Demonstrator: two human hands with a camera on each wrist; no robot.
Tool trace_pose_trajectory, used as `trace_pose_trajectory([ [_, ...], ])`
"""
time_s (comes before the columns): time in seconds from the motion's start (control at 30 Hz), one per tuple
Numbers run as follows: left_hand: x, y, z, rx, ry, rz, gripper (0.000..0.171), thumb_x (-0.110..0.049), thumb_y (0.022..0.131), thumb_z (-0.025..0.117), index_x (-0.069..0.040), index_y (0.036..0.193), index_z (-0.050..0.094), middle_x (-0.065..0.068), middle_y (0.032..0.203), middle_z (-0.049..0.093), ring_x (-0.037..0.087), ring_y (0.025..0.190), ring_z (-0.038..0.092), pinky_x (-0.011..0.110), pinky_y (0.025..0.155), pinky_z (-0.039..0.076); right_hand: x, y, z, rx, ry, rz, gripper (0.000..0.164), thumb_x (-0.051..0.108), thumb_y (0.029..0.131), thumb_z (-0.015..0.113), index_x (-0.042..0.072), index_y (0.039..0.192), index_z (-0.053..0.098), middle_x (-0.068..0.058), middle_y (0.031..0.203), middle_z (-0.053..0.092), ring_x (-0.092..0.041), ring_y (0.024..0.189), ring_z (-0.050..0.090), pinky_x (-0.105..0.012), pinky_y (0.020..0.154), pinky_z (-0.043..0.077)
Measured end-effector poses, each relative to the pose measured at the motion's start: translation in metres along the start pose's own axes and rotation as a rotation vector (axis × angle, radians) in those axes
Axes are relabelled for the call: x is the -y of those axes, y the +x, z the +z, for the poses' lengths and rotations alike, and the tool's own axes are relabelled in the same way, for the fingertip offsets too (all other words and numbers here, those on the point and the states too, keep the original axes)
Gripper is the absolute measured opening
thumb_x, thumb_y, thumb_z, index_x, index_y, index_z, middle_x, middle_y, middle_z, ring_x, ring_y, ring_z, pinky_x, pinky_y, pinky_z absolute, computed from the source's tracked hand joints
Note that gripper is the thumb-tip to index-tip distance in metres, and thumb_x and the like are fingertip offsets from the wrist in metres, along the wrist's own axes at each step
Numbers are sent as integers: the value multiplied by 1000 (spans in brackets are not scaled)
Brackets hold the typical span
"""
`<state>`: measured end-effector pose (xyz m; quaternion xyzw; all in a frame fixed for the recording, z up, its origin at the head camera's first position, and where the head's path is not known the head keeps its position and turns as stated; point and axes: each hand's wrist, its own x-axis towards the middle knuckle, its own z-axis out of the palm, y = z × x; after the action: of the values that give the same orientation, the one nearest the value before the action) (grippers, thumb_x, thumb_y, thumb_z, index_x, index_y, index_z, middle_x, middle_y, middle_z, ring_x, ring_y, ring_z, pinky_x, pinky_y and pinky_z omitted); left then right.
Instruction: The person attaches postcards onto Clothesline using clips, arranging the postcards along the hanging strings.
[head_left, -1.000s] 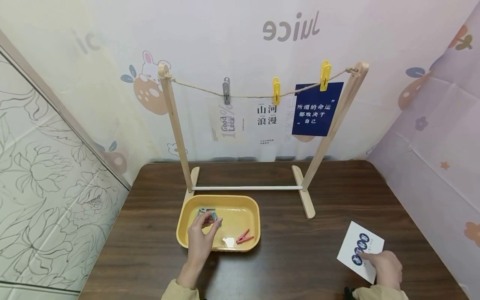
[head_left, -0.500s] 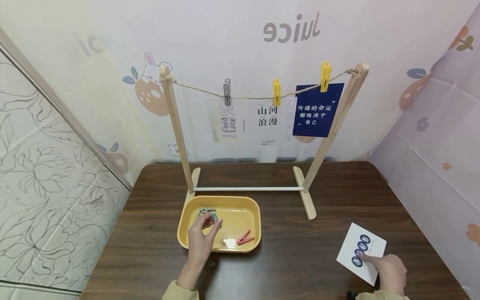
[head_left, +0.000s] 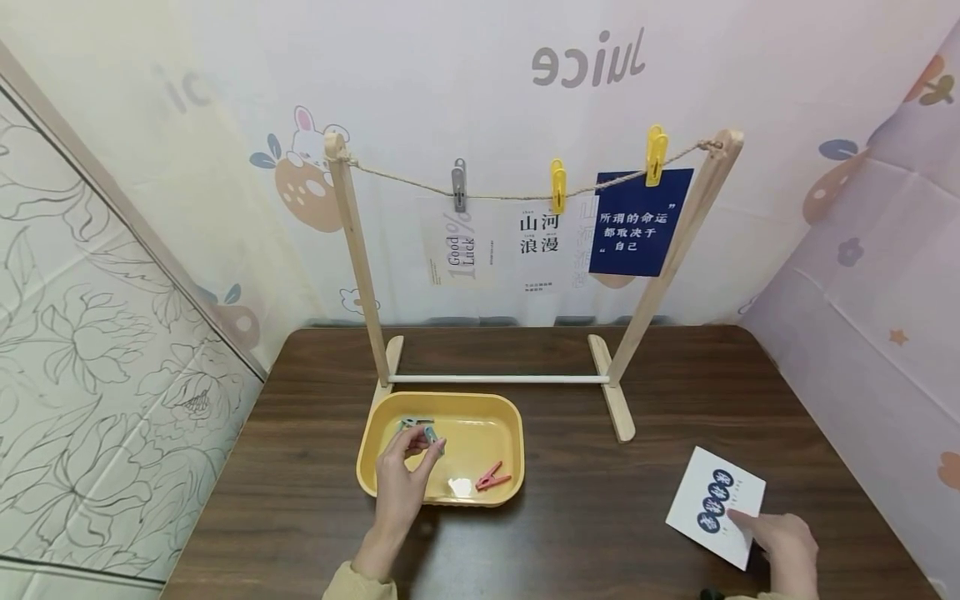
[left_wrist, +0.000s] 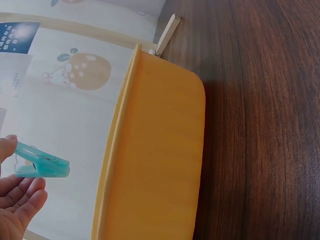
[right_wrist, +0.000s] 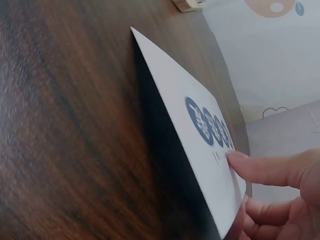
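Note:
My left hand (head_left: 401, 479) pinches a teal clothes peg (left_wrist: 44, 162) between thumb and fingers, above the yellow tray (head_left: 517, 442). Another teal peg (head_left: 412, 422) lies in that tray behind the hand, partly hidden, and a red peg (head_left: 492, 477) lies at its right. At the right, my right hand (head_left: 783, 542) pinches a white card (head_left: 697, 500) with dark blue discs and lettering. Its thumb presses on the printed face, with fingers under the edge. In the right wrist view the card (right_wrist: 175, 95) tilts, with dark shadow below it.
Behind the tray stands a wooden rack (head_left: 360, 275) with a rope (head_left: 510, 197) between its posts. A grey peg (head_left: 459, 185) and yellow pegs (head_left: 558, 185) clip cards there, among them a navy card (head_left: 637, 225). A white bar (head_left: 495, 379) joins the rack's feet.
The white card has shifted slightly left on the right side, and my right thumb now sits nearer its right edge. My left hand keeps the teal peg over the tray.

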<state>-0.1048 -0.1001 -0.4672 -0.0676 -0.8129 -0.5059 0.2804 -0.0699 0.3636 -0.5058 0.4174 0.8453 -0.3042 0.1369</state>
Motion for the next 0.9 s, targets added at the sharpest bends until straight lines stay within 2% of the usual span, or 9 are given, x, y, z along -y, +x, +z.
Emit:
trace_pose_trajectory([
  [0.1, -1, 1, -1, 1, -5, 3, 19, -9, 74, 71, 0, 88, 63, 5, 76, 59, 17, 70, 58, 31, 63, 51, -2, 4, 2, 10, 131, 3, 57, 25, 74, 67, -23, 99, 50, -22, 68, 56, -28, 63, 56, -32, 52, 49],
  [0.17, -2, 2, -2, 2, -8, 10, 18, -8, 74, 72, 0, 87, 62, 4, 76, 59, 17, 71, 58, 30, 63, 51, -2, 5, 2, 22, 212, -1, 46, 17, 76, 63, -21, 99, 53, -15, 62, 57, -24, 60, 55, -32, 52, 50],
  [0.23, -2, 3, -3, 3, -10, 20, 18, -8, 74, 71, 0, 87, 62, 4, 77, 59, 16, 71, 58, 30, 63, 51, -3, 7, 2, 40, 277, -26, 43, 14, 77, 63, -22, 98, 53, -8, 57, 56, -19, 56, 54, -34, 53, 50],
  [0.37, -4, 6, -5, 8, -8, 36, 19, -8, 74, 71, 0, 88, 63, 3, 76, 59, 15, 71, 58, 29, 64, 51, -6, 14, 4, 46, 358, -75, 43, 12, 76, 66, -21, 100, 52, -5, 58, 57, -16, 54, 53, -33, 51, 49],
  [0.57, -7, 12, -9, 13, -15, 76, 18, -8, 73, 71, -1, 88, 63, 2, 76, 59, 13, 71, 58, 26, 64, 51, -5, 19, 4, 34, 396, -136, 48, 17, 74, 70, -19, 101, 53, -2, 60, 58, -15, 54, 54, -28, 46, 46],
  [0.73, -9, 16, -12, 26, -42, 101, 18, -9, 74, 71, -1, 88, 63, 3, 78, 59, 14, 72, 58, 27, 65, 51, -18, 51, 18, -20, 342, -212, 63, 35, 73, 71, -13, 109, 53, -4, 68, 62, -14, 58, 58, -25, 45, 46],
  [0.9, -11, 20, -16, 47, -56, 81, 19, -11, 75, 70, -1, 90, 63, 2, 79, 60, 14, 72, 59, 30, 65, 51, -20, 75, 33, -105, 280, -302, 71, 51, 71, 66, -7, 111, 56, -6, 74, 64, -15, 59, 59, -27, 49, 47],
])
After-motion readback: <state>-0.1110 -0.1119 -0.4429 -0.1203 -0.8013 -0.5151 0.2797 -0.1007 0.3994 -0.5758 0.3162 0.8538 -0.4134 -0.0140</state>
